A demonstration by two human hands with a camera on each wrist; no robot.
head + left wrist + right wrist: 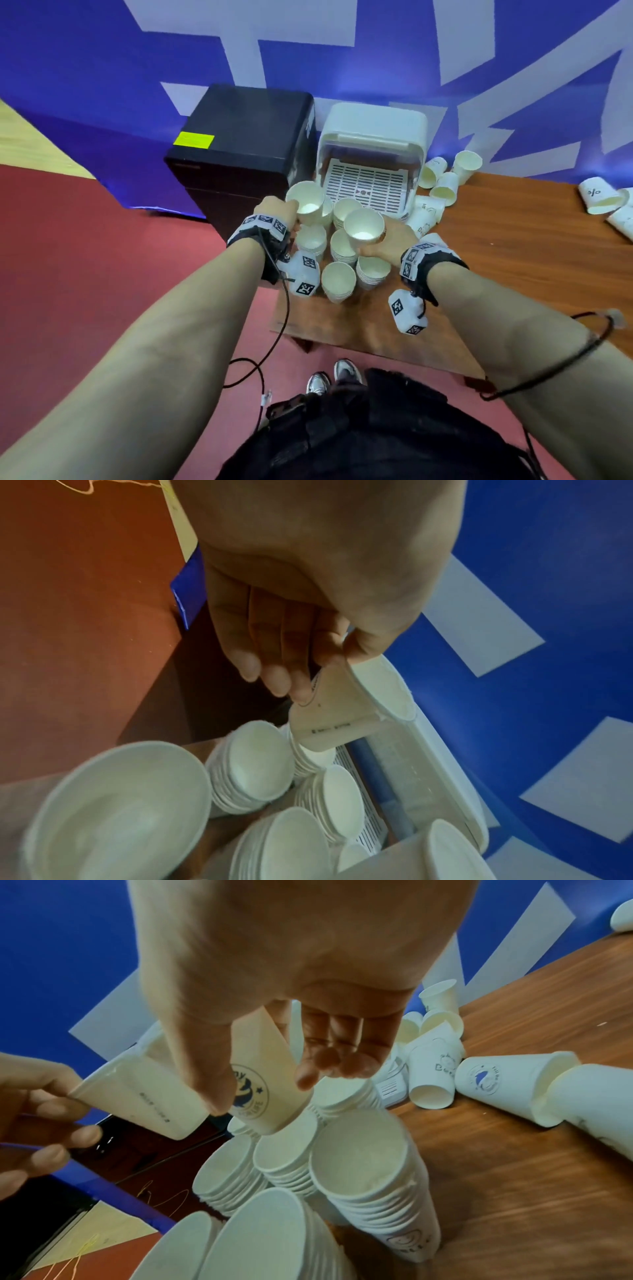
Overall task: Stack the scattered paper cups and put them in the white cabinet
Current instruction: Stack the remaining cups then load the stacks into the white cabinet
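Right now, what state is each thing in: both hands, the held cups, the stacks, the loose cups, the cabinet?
left hand: grips one cup, upright, lifted.
right hand: grips another cup, upright, lifted.
stacks: nested, upright on the table.
loose cups: mostly tipped over, unstacked.
white cabinet: open, rack bare where visible.

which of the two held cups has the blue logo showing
The cup in the right hand, logo cup: a blue round emblem faces the right wrist camera. The left hand's cup shows only small dark print.
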